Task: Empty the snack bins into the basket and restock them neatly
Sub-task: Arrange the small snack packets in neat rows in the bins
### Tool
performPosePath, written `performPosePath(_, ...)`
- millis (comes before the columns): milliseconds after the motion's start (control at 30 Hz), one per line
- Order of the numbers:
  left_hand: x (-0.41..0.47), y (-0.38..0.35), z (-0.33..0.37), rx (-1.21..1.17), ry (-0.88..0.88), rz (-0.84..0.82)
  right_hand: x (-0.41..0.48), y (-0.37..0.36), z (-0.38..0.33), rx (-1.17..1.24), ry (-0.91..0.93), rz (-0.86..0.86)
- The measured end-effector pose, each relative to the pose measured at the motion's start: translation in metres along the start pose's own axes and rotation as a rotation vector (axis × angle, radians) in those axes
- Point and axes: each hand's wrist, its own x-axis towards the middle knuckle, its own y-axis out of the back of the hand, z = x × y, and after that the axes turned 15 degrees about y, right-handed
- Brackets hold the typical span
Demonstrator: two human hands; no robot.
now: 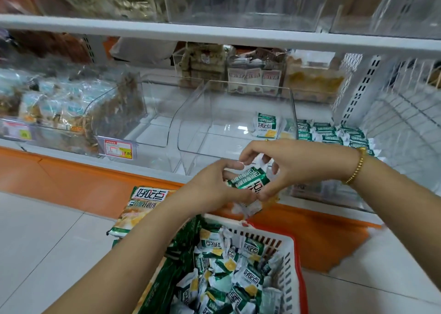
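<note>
A white metal shelf (pixel 214 35) carried clear plastic bins. The middle bin (pixel 238 103) was nearly bare, with one green-and-white packet (pixel 266 124) upright at its back right corner; the bin (pixel 155 113) to its left showed nothing inside. Further left, bins held brown and pale wrapped snacks, blurred, and a red-and-white price tag (pixel 118 149) was clipped to the shelf's front edge. At the right end of the shelf, a row of packets (pixel 334 132) stood packed on edge, beside a white wire rack (pixel 405 113). Below the shelf ran a smooth orange base (pixel 83 177).

On the pale tiled floor (pixel 47 242), a big printed bag (pixel 140 208) leaned against the base. Just beside it stood a slotted white plastic basket (pixel 290 254) with a red rim, heaped with loose crinkly packets (pixel 226 278) and a glossy green bag (pixel 181 254) along its left wall.

Above the basket's far rim and in front of the middle bin, both hands met round a small stack of packets (pixel 248 182). The left hand (pixel 214 185) curled its fingers and thumb round the stack's left side. The right hand (pixel 286 168), a gold bead bracelet (pixel 356 168) at its wrist, pinched the right side between bent fingers and thumb.
</note>
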Motion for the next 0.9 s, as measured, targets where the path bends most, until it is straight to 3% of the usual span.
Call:
performPosePath(167,0.01,-0.003,0.026,-0.285,-0.167,0.203,0.013,0.046,0.009,-0.119,-0.024,-0.033)
performPosePath(300,0.025,-0.002,0.036,-0.418,-0.199,0.353,0.027,0.069,0.035,-0.054,-0.025,0.021)
performPosePath(400,0.038,0.003,0.023,0.021,-0.15,0.53,0.047,0.074,0.072,-0.007,-0.126,0.13)
performPosePath(533,0.048,0.0,0.007,0.674,-0.166,0.553,0.09,0.059,0.123,-0.182,-0.359,0.096)
performPosePath(633,0.052,0.003,0.005,0.732,-0.221,0.532,0.123,0.047,0.143,-0.299,-0.458,0.019)
performPosePath(900,0.058,0.007,0.006,0.711,-0.273,0.543,0.139,0.045,0.154,-0.303,-0.61,-0.151)
